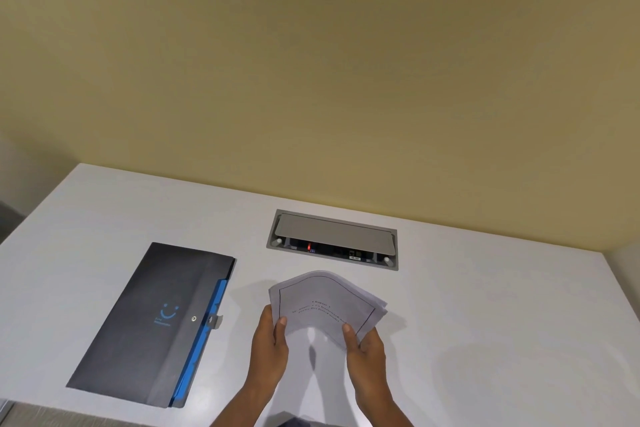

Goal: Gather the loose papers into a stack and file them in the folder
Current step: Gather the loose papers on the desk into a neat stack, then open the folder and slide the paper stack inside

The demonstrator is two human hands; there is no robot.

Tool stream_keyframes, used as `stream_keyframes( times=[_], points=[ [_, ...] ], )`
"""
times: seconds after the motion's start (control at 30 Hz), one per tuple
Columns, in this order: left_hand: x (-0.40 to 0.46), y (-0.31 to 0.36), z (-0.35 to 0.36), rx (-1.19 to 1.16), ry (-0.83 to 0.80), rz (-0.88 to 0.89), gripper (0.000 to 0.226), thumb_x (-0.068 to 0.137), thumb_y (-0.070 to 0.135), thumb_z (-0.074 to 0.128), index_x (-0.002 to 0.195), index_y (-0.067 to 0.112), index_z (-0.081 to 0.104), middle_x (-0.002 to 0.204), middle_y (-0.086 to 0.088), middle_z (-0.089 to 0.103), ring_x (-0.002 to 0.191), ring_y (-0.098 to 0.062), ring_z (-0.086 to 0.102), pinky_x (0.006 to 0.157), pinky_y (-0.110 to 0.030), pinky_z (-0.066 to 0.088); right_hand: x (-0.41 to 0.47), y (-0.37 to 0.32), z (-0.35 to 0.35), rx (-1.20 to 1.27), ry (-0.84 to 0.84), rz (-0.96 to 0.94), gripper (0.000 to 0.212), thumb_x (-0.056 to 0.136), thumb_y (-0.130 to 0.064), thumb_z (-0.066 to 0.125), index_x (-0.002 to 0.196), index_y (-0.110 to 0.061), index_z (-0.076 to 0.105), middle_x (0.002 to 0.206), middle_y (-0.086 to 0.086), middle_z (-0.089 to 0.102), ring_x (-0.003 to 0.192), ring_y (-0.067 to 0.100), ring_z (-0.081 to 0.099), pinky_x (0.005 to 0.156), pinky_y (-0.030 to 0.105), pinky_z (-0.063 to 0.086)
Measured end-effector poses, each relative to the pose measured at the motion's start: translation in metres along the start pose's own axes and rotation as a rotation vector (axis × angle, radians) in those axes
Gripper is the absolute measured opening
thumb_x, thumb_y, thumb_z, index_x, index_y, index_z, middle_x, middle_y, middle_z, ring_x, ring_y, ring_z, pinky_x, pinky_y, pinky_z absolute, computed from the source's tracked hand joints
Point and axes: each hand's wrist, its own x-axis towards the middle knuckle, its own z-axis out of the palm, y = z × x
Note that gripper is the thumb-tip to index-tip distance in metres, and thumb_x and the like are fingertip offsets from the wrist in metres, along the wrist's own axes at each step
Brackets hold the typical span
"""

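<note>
At the bottom centre of the frame, your left hand (269, 340) and your right hand (363, 345) come up from the lower edge and hold the stack of papers (325, 305) between them. Your left fingers are curled closed on the stack's left edge, thumb on top of the sheet. Your right fingers are closed on its lower right corner, thumb also on top. The stack bows upward in the middle between your hands, lifted off the white table (485, 305). The top sheet has a thin black border and a few lines of print, too small to read. The sheet edges at the right side are fanned slightly, not flush.

To the left of your hands, in the lower left of the frame, the dark grey folder (152, 319) lies flat and closed on the table, with a blue smile mark on its cover, a blue strip along its right edge and a small snap tab.

Further back, at centre frame, a grey recessed cable box (334, 236) sits in the table, its lid partly raised. Behind it rises a plain yellow wall (311, 62).
</note>
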Motion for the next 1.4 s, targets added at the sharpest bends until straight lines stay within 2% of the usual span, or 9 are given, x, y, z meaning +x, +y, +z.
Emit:
stream_keyframes(
  times=[0.17,0.4,0.63,0.7,0.83,1.0,1.1,1.2,1.4],
  points=[
    [0.002,-0.014,-0.005,0.043,-0.036,-0.03,0.048,0.105,0.016,0.048,0.15,0.026,0.036,0.136,0.0,0.054,0.12,-0.018,0.053,0.11,-0.044,0.048,-0.002,0.005,0.004,-0.023,-0.017,0.027,0.035,0.104,-0.026,0.06,0.138,-0.032,0.057,0.126,-0.01,0.07,0.115,0.011,0.065,0.097,0.03,0.051],
    [0.005,-0.017,-0.011,0.052,-0.039,-0.039,0.038,0.105,0.018,0.048,0.138,0.033,0.036,0.129,0.001,0.056,0.116,-0.02,0.058,0.102,-0.043,0.054,-0.008,0.0,0.009,-0.036,-0.008,0.012,0.025,0.106,-0.026,0.057,0.126,-0.04,0.061,0.118,-0.018,0.072,0.109,0.002,0.068,0.085,0.02,0.054],
    [0.027,-0.028,-0.039,0.152,0.013,-0.015,0.022,0.103,0.02,0.054,0.125,0.02,0.053,0.115,0.001,0.066,0.107,-0.022,0.068,0.091,-0.031,0.059,0.004,0.007,0.001,-0.172,0.019,-0.018,0.023,0.105,-0.023,0.059,0.126,-0.027,0.064,0.113,-0.012,0.072,0.108,0.012,0.067,0.098,0.034,0.051],
    [0.035,-0.039,-0.064,0.248,0.107,-0.011,0.016,0.102,0.019,0.056,0.118,0.023,0.057,0.104,0.004,0.068,0.098,-0.021,0.071,0.078,-0.027,0.058,0.008,0.016,-0.005,-0.224,0.038,0.017,0.018,0.104,-0.02,0.059,0.12,-0.025,0.064,0.105,-0.014,0.069,0.102,0.014,0.066,0.094,0.032,0.049],
    [0.046,-0.067,-0.124,0.708,0.318,0.058,0.014,0.092,0.015,0.065,0.101,0.025,0.064,0.09,0.003,0.067,0.088,-0.029,0.067,0.072,-0.043,0.056,0.011,0.037,-0.019,-0.308,0.116,0.103,0.011,0.101,-0.017,0.063,0.109,-0.022,0.07,0.1,-0.003,0.072,0.103,0.027,0.069,0.087,0.036,0.05],
    [0.053,-0.09,-0.163,0.824,0.278,0.045,0.04,0.081,0.011,0.077,0.116,0.017,0.057,0.112,-0.008,0.064,0.103,-0.032,0.06,0.08,-0.048,0.056,0.005,0.049,-0.034,-0.419,0.165,0.126,0.005,0.101,-0.016,0.063,0.103,-0.019,0.067,0.085,-0.005,0.066,0.086,0.025,0.062,0.073,0.033,0.045],
    [0.059,-0.108,-0.174,0.904,0.205,0.012,0.068,0.075,0.026,0.084,0.131,0.014,0.049,0.129,-0.014,0.059,0.12,-0.037,0.056,0.094,-0.054,0.056,0.001,0.051,-0.037,-0.469,0.185,0.13,0.005,0.102,-0.018,0.062,0.1,-0.02,0.066,0.081,-0.004,0.064,0.078,0.022,0.059,0.064,0.023,0.041],
    [0.064,-0.123,-0.176,1.038,0.126,-0.024,0.096,0.065,0.044,0.087,0.143,0.008,0.045,0.147,-0.021,0.047,0.138,-0.044,0.044,0.106,-0.063,0.042,-0.002,0.051,-0.035,-0.472,0.2,0.138,0.005,0.101,-0.017,0.062,0.101,-0.02,0.066,0.083,-0.003,0.065,0.084,0.026,0.06,0.066,0.029,0.042],
    [0.07,-0.126,-0.177,1.139,0.079,-0.038,0.095,0.07,0.039,0.085,0.148,0.005,0.043,0.153,-0.023,0.044,0.142,-0.047,0.04,0.105,-0.067,0.041,-0.012,0.049,-0.03,-0.422,0.224,0.151,0.006,0.1,-0.017,0.064,0.1,-0.02,0.069,0.084,-0.005,0.068,0.083,0.022,0.062,0.066,0.018,0.041]
  ],
)
